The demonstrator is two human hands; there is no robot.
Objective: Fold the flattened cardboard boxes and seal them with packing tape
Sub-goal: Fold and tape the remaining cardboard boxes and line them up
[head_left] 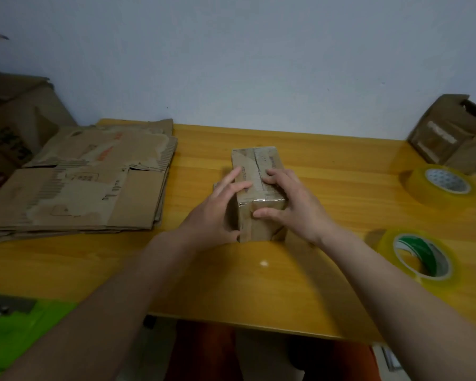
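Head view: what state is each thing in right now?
Small box: folded shut, taped, on the table.
Left hand: fingers straight, pressing the box's left side.
Right hand: spread on the box's top, thumb on its near end.
Cardboard stack: flat, unfolded.
Tape rolls: lying flat, untouched.
Far box: open.

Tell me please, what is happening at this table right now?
A person is working on a small cardboard box in the middle of the yellow table. The left hand holds its left side, and the right hand presses on its top and near end, where shiny tape already runs. A stack of flattened boxes waits at the left. Two tape rolls lie at the right, neither in hand.
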